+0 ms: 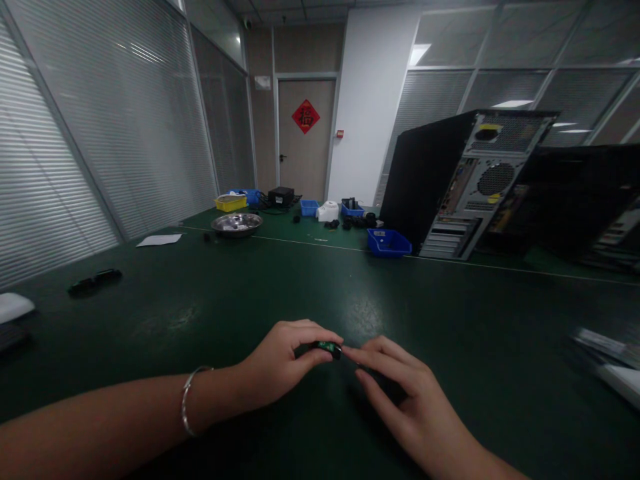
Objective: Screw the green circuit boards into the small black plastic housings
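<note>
My left hand (290,357) is closed, pinching a small black part with a green circuit board (327,347) between thumb and fingers just above the table. The fingers hide part of it, so its exact kind cannot be made out. My right hand (405,393) comes in from the right with its index fingertip at the part's right end. Its thumb is stretched out apart from the index finger, and nothing shows between them.
The green table (240,287) carries dark small parts (95,281) at left and a metal bowl (237,225) farther back. A blue bin (389,243) stands before a computer tower (450,187). White-and-grey objects (607,357) lie at the right edge.
</note>
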Action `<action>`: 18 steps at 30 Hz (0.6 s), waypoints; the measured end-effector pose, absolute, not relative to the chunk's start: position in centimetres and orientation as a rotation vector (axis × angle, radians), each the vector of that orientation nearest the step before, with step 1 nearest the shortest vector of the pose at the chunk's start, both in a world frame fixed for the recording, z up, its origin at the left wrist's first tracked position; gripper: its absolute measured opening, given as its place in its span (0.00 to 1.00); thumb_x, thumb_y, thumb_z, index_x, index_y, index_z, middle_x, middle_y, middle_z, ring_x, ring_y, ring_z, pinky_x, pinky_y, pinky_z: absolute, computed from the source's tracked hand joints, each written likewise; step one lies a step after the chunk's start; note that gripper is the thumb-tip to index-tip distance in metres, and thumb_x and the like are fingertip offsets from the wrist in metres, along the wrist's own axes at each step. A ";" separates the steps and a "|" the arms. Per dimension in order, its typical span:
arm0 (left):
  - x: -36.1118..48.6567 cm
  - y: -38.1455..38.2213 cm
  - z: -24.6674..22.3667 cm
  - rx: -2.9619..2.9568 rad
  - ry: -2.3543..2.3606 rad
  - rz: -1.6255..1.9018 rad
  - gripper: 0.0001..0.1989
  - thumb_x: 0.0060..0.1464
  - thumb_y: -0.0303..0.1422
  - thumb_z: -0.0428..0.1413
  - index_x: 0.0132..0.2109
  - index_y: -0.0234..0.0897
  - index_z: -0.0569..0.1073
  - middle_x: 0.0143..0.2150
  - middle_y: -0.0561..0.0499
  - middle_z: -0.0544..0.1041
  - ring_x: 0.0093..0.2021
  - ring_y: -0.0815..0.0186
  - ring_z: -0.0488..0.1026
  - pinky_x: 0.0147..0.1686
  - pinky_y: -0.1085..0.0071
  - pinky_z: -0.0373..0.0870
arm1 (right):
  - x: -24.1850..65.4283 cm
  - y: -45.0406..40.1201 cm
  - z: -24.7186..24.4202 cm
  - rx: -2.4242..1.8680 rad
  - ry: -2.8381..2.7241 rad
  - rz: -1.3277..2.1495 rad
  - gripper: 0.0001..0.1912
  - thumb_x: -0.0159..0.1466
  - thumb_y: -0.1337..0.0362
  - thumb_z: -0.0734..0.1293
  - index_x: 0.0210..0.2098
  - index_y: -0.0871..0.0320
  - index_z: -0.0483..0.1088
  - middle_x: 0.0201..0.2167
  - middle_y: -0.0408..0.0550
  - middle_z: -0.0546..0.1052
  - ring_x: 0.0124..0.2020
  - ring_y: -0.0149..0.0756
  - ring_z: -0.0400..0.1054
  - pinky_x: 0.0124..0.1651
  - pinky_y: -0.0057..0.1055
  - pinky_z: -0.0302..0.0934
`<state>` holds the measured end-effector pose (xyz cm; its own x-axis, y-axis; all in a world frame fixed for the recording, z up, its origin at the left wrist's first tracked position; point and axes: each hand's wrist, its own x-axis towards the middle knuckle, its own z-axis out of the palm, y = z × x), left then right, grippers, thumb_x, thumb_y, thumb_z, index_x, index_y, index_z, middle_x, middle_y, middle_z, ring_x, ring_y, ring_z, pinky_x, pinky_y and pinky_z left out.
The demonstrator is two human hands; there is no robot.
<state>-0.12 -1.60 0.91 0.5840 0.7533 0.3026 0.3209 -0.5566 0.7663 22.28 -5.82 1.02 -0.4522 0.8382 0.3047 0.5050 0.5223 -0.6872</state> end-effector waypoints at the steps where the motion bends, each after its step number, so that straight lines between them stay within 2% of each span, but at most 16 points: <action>1: -0.1 -1.6 1.0 2.175 0.843 0.829 0.13 0.59 0.28 0.56 0.50 0.40 0.76 0.45 0.48 0.79 0.46 0.63 0.74 0.48 0.69 0.68 | 22.3 -5.8 1.0 -1.105 -2.147 0.670 0.17 0.67 0.68 0.61 0.54 0.52 0.71 0.42 0.49 0.73 0.40 0.36 0.71 0.43 0.31 0.67; 7: -0.2 -1.9 1.1 2.299 0.814 0.817 0.13 0.60 0.27 0.54 0.51 0.36 0.76 0.44 0.46 0.80 0.44 0.63 0.75 0.46 0.70 0.68 | 22.2 -5.9 1.1 -1.136 -2.180 0.668 0.18 0.67 0.69 0.61 0.54 0.52 0.70 0.42 0.48 0.72 0.39 0.35 0.71 0.43 0.31 0.67; 18: -0.2 -1.6 0.5 2.027 0.831 0.842 0.12 0.60 0.29 0.55 0.50 0.39 0.77 0.42 0.49 0.80 0.41 0.64 0.75 0.44 0.71 0.68 | 21.9 -5.9 1.1 -1.020 -2.043 0.760 0.17 0.67 0.70 0.62 0.54 0.52 0.71 0.42 0.49 0.73 0.42 0.36 0.70 0.44 0.31 0.66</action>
<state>-0.20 -1.56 0.51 0.5677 0.7763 0.2741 0.2641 -0.4871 0.8325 21.94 -5.92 1.14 -0.4291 0.8386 0.3356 0.4151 0.5131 -0.7513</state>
